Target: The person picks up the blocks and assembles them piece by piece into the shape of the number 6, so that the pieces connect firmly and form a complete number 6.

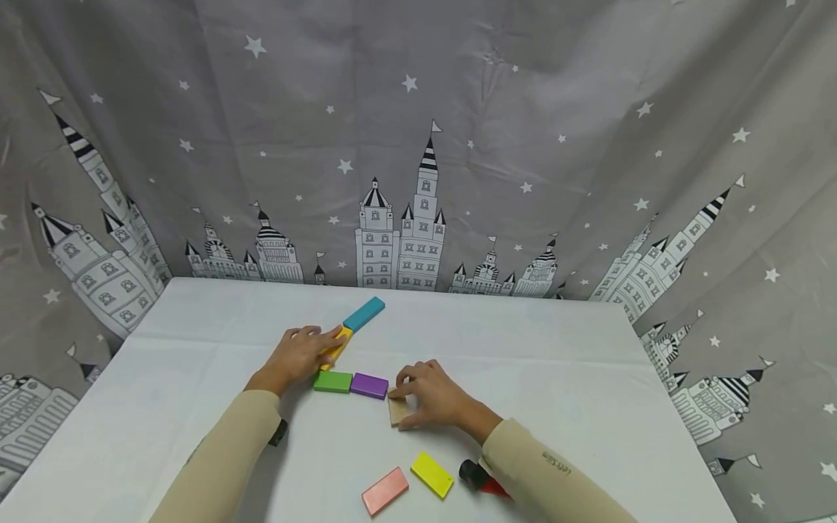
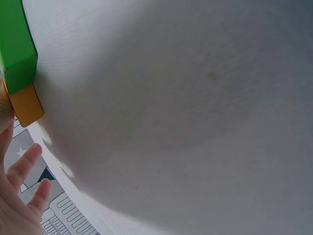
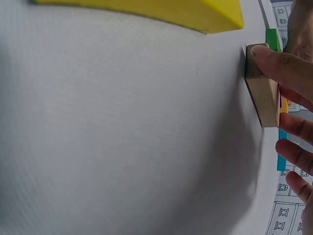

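Observation:
My left hand pinches an orange-yellow block between thumb and forefinger. In the left wrist view the orange block shows just beyond the green block, with the other fingers spread. My right hand holds a plain wooden block by its two ends, thumb at the near end; the right wrist view shows the wooden block lying on the table. A blue block, the orange one, a green block, a purple block and the wooden one form a bent line.
A pink block and a yellow block lie near the front of the white table. A red item is partly hidden under the right sleeve, beside the black wrist camera. Behind the table hangs a grey castle-print curtain.

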Motion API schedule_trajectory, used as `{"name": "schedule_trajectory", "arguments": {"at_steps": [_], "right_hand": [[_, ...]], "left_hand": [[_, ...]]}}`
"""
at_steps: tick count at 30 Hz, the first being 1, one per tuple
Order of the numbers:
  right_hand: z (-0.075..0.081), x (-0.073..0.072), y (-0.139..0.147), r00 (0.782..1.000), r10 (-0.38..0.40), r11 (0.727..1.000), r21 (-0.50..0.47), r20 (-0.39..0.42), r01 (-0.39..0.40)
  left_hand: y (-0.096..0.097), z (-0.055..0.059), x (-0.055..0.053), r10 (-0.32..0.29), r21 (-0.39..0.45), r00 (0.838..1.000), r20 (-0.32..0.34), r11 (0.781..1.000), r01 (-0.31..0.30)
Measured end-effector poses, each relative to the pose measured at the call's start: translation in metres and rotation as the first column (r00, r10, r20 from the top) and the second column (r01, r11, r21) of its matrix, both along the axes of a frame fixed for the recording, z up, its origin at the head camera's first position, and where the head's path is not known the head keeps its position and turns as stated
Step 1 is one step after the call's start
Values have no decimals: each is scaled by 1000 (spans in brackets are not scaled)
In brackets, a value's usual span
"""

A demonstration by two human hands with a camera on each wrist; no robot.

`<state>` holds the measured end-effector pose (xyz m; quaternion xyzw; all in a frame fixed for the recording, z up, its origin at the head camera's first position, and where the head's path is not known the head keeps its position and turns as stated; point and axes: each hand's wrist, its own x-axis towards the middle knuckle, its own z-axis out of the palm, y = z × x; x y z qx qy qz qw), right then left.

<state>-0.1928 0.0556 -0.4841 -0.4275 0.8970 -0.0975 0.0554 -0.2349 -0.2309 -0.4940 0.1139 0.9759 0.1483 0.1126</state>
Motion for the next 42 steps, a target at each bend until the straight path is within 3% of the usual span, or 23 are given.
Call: {"name": "schedule_trajectory", "arguments": {"at_steps": [16,26,32,37,42], "right_hand": [[-2,4,-3,999,-35,999,-22,1,35],[4,5,4,997,-53,999,-3,60,54],[13,7,28,992,-9,1000,24,123,6],[17,13,57,976,21,998,46,219,-32],[22,20,83,961,84,993,63,262,-104]], "left_hand": [[1,1,-2,3,-1,1000,23,1000,-3],[2,3,-2,-15,-23,1000,26,1000,16],[3,3,-2,-19,-25,1000,23,999,20],[3,3,-1,-23,-29,1000,11,999,23],[5,3,-2,-6,-28,1000,23,1000,7]]}}
